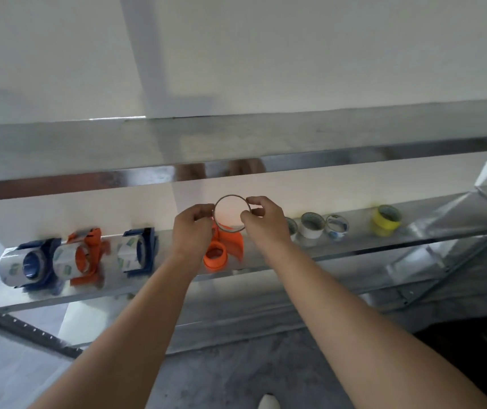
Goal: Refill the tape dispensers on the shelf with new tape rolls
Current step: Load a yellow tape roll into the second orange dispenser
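I hold a thin, empty tape ring upright with both hands above the metal shelf. My left hand pinches its left edge and my right hand pinches its right edge. Just below the ring lies an orange tape dispenser with a bare spool. To the left stand three loaded dispensers: a blue one, an orange one and another blue one. To the right are loose tape rolls, two white ones and a yellow one.
A higher metal shelf overhangs the working shelf, close above my hands. A white wall lies behind. A slanted shelf brace sits at the lower right, and a dark mat is on the grey floor.
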The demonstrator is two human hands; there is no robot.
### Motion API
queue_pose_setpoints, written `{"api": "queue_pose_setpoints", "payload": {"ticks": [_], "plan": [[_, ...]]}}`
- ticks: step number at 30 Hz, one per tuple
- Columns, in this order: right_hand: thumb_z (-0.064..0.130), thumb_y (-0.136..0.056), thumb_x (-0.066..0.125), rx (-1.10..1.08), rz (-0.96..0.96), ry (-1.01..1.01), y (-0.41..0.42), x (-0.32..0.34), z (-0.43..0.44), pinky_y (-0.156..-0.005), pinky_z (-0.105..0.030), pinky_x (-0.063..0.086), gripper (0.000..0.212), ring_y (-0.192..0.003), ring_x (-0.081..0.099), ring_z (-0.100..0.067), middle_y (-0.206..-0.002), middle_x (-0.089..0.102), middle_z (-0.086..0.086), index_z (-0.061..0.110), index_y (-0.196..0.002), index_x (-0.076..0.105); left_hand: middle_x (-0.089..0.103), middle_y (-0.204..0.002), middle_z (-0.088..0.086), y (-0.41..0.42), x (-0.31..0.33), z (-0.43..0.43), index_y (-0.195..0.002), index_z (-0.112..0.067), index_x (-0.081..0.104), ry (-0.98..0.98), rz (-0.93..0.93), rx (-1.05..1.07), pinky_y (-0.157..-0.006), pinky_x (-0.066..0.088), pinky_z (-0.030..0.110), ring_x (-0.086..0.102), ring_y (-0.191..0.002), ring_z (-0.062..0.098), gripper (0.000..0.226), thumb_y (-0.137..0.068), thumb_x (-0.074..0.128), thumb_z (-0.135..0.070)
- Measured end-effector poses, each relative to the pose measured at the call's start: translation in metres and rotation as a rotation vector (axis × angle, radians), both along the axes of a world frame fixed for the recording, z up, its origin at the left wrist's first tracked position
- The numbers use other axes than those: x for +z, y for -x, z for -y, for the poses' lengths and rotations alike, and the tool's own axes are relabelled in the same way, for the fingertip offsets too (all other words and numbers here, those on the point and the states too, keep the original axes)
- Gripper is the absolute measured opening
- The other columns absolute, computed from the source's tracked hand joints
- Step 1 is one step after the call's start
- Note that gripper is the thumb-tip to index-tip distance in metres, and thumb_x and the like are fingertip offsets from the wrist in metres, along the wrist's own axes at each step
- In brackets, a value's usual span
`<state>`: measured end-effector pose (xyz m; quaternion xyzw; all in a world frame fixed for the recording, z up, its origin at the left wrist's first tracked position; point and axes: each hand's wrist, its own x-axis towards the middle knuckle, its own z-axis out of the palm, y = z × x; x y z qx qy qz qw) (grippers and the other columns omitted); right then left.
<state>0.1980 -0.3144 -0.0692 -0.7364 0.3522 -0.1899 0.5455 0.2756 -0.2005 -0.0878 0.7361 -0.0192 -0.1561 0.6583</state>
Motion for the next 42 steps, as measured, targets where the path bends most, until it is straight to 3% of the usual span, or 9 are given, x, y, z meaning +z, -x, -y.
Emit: {"api": "queue_pose_setpoints", "payload": {"ticks": [5,8,13,18,22,25,28,33,42], "plan": [[0.018,-0.088,0.062,-0.048,0.016,-0.033,0.026,0.007,0.020,-0.090,-0.030,0.053,0.036,-0.106,0.067,-0.017,-0.116,0.071,0.003,0.025,-0.123,0.068,0.077,-0.101,0.011,0.016,0.009,0.020,-0.098,-0.020,0.079,-0.004,-0.003,-0.053,-0.084,0.064,0.049,0.069,-0.086,0.029,0.047,-0.090,0.046,0.013],[0.023,-0.084,0.062,-0.084,0.021,-0.040,0.041,0.009,0.033,-0.094,-0.040,0.057,0.036,-0.101,0.068,-0.017,-0.108,0.072,0.007,0.031,-0.119,0.068,0.074,-0.097,0.009,0.032,0.013,0.039,-0.104,-0.012,0.077,0.049,-0.028,-0.079,-0.076,0.061,0.039,0.069,-0.086,0.025,0.043,-0.093,0.044,0.014],[0.021,-0.084,0.063,-0.114,0.057,-0.074,0.066,0.008,0.068,-0.091,-0.038,0.059,0.035,-0.096,0.069,-0.014,-0.105,0.072,0.006,0.029,-0.118,0.068,0.074,-0.109,0.010,0.056,0.016,0.079,-0.117,-0.002,0.073,0.098,-0.055,-0.098,-0.082,0.061,0.034,0.071,-0.093,0.022,0.042,-0.095,0.042,0.016],[0.019,-0.090,0.063,-0.106,0.037,-0.073,0.095,0.004,0.123,-0.088,-0.030,0.056,0.033,-0.096,0.066,-0.010,-0.106,0.069,0.009,0.030,-0.121,0.066,0.075,-0.106,0.011,0.084,0.017,0.130,-0.113,0.000,0.073,0.106,-0.053,-0.110,-0.076,0.062,0.028,0.073,-0.094,0.024,0.040,-0.095,0.042,0.018],[0.019,-0.088,0.064,-0.070,0.012,-0.062,0.118,-0.002,0.171,-0.084,-0.030,0.058,0.035,-0.095,0.070,-0.012,-0.103,0.072,0.010,0.031,-0.121,0.066,0.077,-0.097,0.014,0.106,0.012,0.176,-0.096,-0.007,0.076,0.109,-0.055,-0.081,-0.090,0.065,0.048,0.074,-0.094,0.034,0.041,-0.090,0.043,0.018],[0.018,-0.090,0.064,-0.037,0.004,-0.021,0.135,-0.005,0.205,-0.072,-0.021,0.050,0.034,-0.092,0.066,-0.006,-0.100,0.070,0.014,0.031,-0.121,0.065,0.074,-0.094,0.016,0.122,0.009,0.211,-0.105,0.000,0.075,0.111,-0.069,-0.050,-0.091,0.063,0.049,0.070,-0.089,0.032,0.040,-0.092,0.042,0.018],[0.020,-0.089,0.063,-0.037,-0.003,-0.006,0.146,-0.014,0.237,-0.083,-0.029,0.055,0.035,-0.095,0.067,-0.011,-0.106,0.071,0.010,0.033,-0.121,0.065,0.073,-0.100,0.017,0.132,-0.001,0.240,-0.109,0.002,0.074,0.102,-0.076,-0.033,-0.075,0.064,0.034,0.070,-0.090,0.028,0.040,-0.091,0.042,0.016],[0.024,-0.089,0.065,-0.063,-0.036,-0.012,0.156,-0.028,0.277,-0.088,-0.033,0.058,0.035,-0.098,0.069,-0.013,-0.114,0.071,0.008,0.032,-0.123,0.067,0.075,-0.096,0.013,0.145,-0.010,0.280,-0.106,-0.003,0.075,0.072,-0.116,-0.045,-0.098,0.063,0.045,0.072,-0.097,0.030,0.036,-0.091,0.046,0.013],[0.029,-0.080,0.060,-0.131,-0.115,-0.054,0.141,-0.056,0.336,-0.090,-0.044,0.061,0.038,-0.097,0.071,-0.016,-0.106,0.074,0.008,0.029,-0.117,0.070,0.078,-0.095,0.008,0.127,-0.034,0.341,-0.093,-0.019,0.077,-0.035,-0.150,-0.155,-0.100,0.062,0.043,0.073,-0.100,0.031,0.040,-0.087,0.052,0.011]]}}
